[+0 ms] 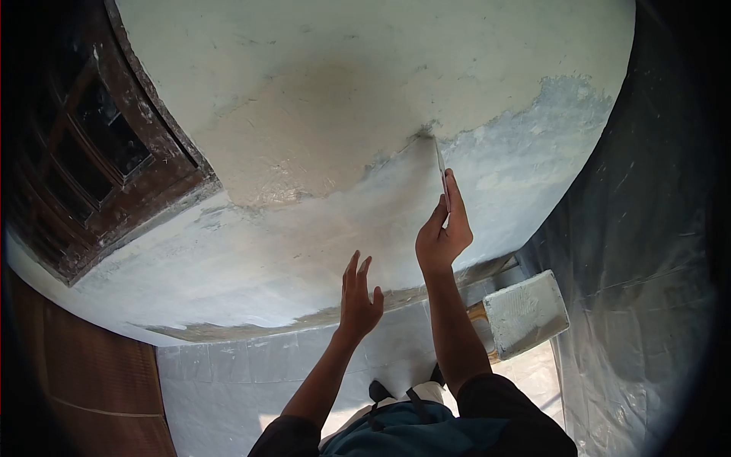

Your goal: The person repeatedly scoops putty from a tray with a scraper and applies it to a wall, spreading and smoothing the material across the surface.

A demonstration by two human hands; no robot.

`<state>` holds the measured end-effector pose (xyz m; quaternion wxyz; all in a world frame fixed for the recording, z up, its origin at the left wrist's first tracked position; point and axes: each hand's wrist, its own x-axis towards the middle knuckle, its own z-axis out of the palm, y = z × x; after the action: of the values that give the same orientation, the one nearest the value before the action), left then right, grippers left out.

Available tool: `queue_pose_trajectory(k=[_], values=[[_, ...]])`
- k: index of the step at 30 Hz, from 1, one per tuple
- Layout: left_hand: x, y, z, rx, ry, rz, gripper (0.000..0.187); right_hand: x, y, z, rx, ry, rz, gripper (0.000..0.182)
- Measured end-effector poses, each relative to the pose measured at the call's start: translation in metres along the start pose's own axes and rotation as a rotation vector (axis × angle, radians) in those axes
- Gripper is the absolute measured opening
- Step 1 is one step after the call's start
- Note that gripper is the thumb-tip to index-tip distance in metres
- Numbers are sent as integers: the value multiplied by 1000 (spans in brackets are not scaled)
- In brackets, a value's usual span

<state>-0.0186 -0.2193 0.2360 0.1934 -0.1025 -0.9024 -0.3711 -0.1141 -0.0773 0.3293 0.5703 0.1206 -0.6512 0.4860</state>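
Observation:
In my right hand [445, 240] is a thin flat scraper [441, 167], held edge-on with its tip at the wall, where a rough grey patch meets the paler coating. The wall [320, 236] has a cream upper part and a whitish, smeared lower part with a ragged border between them. My left hand [360, 298] is raised in front of the lower wall, fingers apart and holding nothing. Whether its fingertips touch the wall is unclear.
A brown wooden window frame [145, 194] is set in the wall at the left. Below right stands a white, plaster-smeared tub [525, 312]. Plastic sheeting [640, 305] hangs at the right, and grey sheeting [221, 381] covers the floor. A brown woven panel [91, 365] is at lower left.

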Motion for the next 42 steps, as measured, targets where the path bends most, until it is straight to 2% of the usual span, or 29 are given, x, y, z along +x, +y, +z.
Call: queue_pose_trajectory(k=[4,9,14,26,28,35,39,42], values=[[-11,-18,-10,4,-51,-9,61,-6,3,16,-49,60,-76,39],[-20,-36,-24,38,-63,-23,63,-15,11,35,-179,-17,-180,47],[-27,-47,-30,75,-19,-37,67,-27,21,53,-267,-23,-185,51],[-44,-68,-18,92,-73,-58,66,-25,38,55,-493,1,-319,34],[-44,-67,-12,82,-73,-65,66,-25,40,50,-438,-38,-362,39],[-28,-42,24,31,-37,-80,64,-23,54,29,-402,-176,-432,38],[-9,-13,46,-24,38,-90,63,-16,54,-4,-404,-368,-435,33],[8,11,61,-74,81,-76,62,-12,47,-39,-288,-455,-431,33]])
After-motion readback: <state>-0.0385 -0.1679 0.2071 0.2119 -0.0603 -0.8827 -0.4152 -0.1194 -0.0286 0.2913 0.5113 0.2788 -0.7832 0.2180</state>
